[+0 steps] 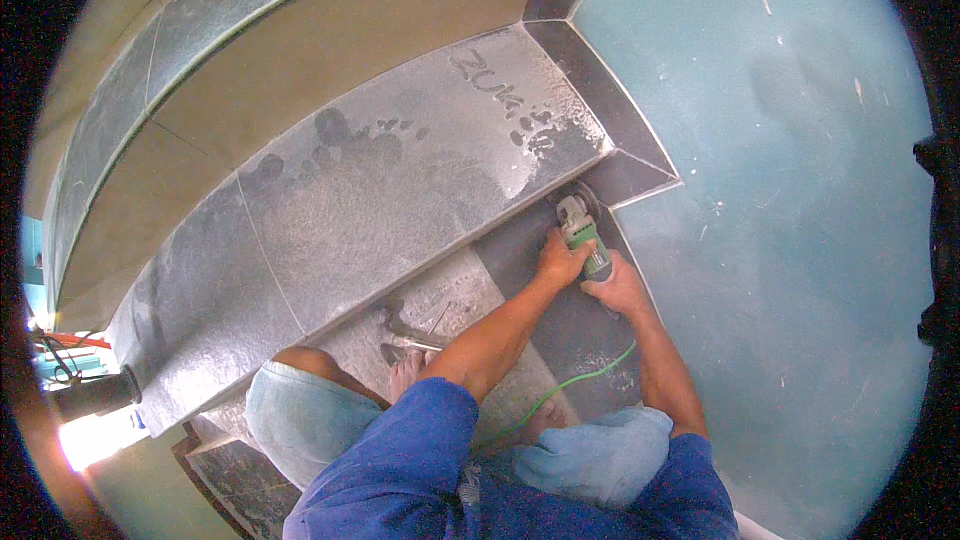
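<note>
Both of my hands are closed around a green and grey angle grinder [583, 235]. My left hand [563, 260] wraps its body on the left side, near the head. My right hand [617, 287] grips the rear of the body from the right. The grinder's disc [578, 194] is at the dark skirting tile [622, 178], where the step meets the wall; whether it touches the tile I cannot tell. A green power cord [580, 378] runs down from my right arm toward my lap.
A dusty grey tiled step [370, 205] with smudges and finger-drawn marks crosses the middle. Further steps [215, 70] curve up on the left. On the right stands a blue-green wall [780, 240]. A slim metal tool [418, 342] lies beside my foot [408, 372].
</note>
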`<state>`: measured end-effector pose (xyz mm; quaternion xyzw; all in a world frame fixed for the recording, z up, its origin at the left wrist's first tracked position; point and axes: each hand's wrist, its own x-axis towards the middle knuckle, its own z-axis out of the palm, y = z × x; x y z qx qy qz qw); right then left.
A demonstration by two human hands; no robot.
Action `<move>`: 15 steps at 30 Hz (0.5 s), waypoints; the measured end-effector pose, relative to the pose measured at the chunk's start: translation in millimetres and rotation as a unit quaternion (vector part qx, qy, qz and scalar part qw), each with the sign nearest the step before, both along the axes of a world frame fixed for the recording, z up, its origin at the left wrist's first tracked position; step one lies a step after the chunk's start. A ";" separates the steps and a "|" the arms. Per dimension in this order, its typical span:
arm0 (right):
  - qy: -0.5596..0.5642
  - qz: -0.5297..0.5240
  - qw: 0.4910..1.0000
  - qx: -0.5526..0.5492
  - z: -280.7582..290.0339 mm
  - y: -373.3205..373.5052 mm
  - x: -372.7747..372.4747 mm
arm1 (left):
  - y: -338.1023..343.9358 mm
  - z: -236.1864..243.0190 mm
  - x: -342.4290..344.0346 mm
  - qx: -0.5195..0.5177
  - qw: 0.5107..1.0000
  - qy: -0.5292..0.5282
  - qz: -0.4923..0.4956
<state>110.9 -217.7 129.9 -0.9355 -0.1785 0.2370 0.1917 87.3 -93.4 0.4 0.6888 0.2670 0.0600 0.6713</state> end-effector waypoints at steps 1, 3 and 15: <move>0.006 0.000 1.000 0.016 -0.1 -0.2 0.2 | 0.0 -0.6 0.1 -0.020 0.999 0.025 -0.012; 0.011 -0.003 1.000 0.014 0.4 0.0 0.2 | -0.1 -1.5 -0.3 -0.009 1.000 0.008 -0.002; 0.000 -0.007 1.000 -0.009 4.5 3.7 -0.3 | -1.4 -16.3 5.0 0.010 1.000 0.013 -0.005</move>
